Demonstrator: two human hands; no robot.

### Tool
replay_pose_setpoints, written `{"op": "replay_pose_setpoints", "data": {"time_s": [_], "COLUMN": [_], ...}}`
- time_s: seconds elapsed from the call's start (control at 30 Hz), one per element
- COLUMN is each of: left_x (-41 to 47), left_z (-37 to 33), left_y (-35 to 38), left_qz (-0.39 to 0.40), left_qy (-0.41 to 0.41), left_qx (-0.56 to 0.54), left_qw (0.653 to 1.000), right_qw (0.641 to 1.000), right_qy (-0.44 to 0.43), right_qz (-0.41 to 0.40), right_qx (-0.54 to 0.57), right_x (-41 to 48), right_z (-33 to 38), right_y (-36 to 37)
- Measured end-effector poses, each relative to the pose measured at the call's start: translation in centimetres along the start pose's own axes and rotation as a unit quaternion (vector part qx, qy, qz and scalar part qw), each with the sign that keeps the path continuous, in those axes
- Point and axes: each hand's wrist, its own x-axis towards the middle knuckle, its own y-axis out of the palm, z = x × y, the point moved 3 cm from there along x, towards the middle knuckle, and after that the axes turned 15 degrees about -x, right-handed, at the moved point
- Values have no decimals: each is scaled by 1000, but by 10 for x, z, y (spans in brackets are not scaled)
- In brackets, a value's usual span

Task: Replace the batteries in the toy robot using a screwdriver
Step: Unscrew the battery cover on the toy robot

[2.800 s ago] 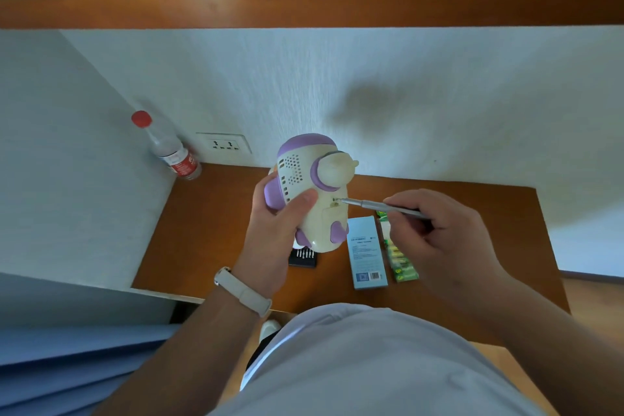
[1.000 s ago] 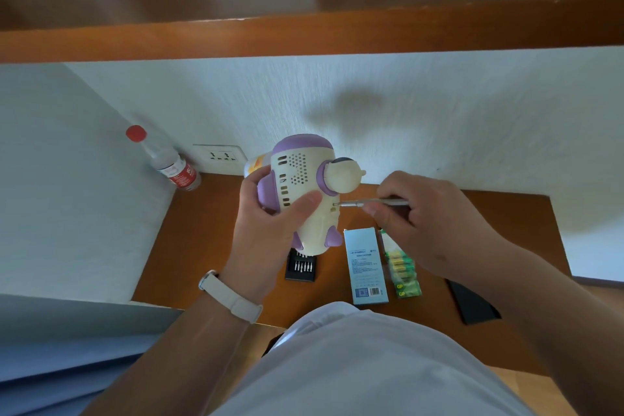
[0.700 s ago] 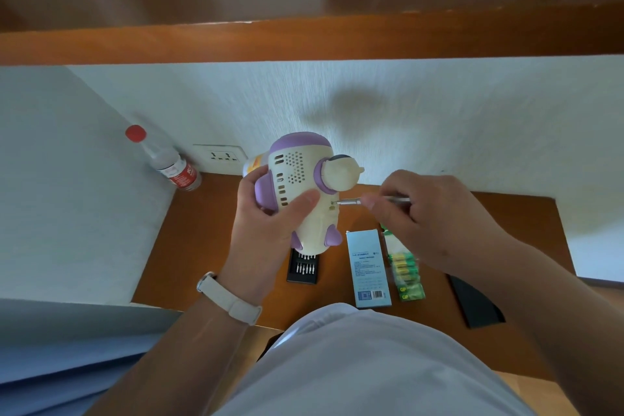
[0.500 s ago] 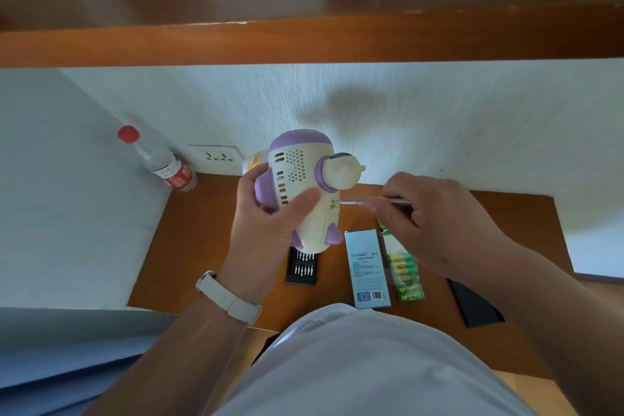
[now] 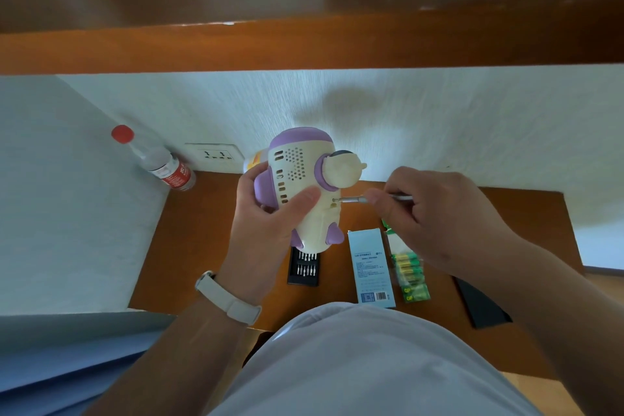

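Observation:
A cream and purple toy robot (image 5: 304, 179) is held above the wooden table (image 5: 202, 233), its back with speaker holes facing me. My left hand (image 5: 266, 223) grips its body, thumb across the back. My right hand (image 5: 435, 216) pinches a thin silver screwdriver (image 5: 354, 200), whose tip sits in a screw hole on the robot's back. A pack of green batteries (image 5: 410, 275) lies on the table below my right hand.
A black tray of screwdriver bits (image 5: 304, 268) lies under the robot, beside a light blue box (image 5: 369, 267). A black lid (image 5: 481, 306) lies at the right. A red-capped bottle (image 5: 158, 162) leans in the left corner near a wall socket (image 5: 216, 155). A wooden shelf (image 5: 304, 44) runs overhead.
My right hand slid along the screwdriver toward the robot and its fingers shifted on the shaft. The tip stays in the same screw hole. The left hand keeps its grip.

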Motion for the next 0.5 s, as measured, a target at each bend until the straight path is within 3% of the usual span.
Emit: {"op": "replay_pose_setpoints", "data": {"time_s": [0.23,0.5], "left_x": [1,8], "left_z": [3,4], "left_y": [-3,-2], "left_qz": [-6,-4], "left_qy": [0,1], "left_qx": [19,24], "left_qw": [1000,1000], "right_qw": [998,999], "right_qy": [-14,7], "right_qz": [5,23], "right_qx": [60,-23], "right_x": [0,4], "right_z": [10,0], "right_y": [-1,4]}}
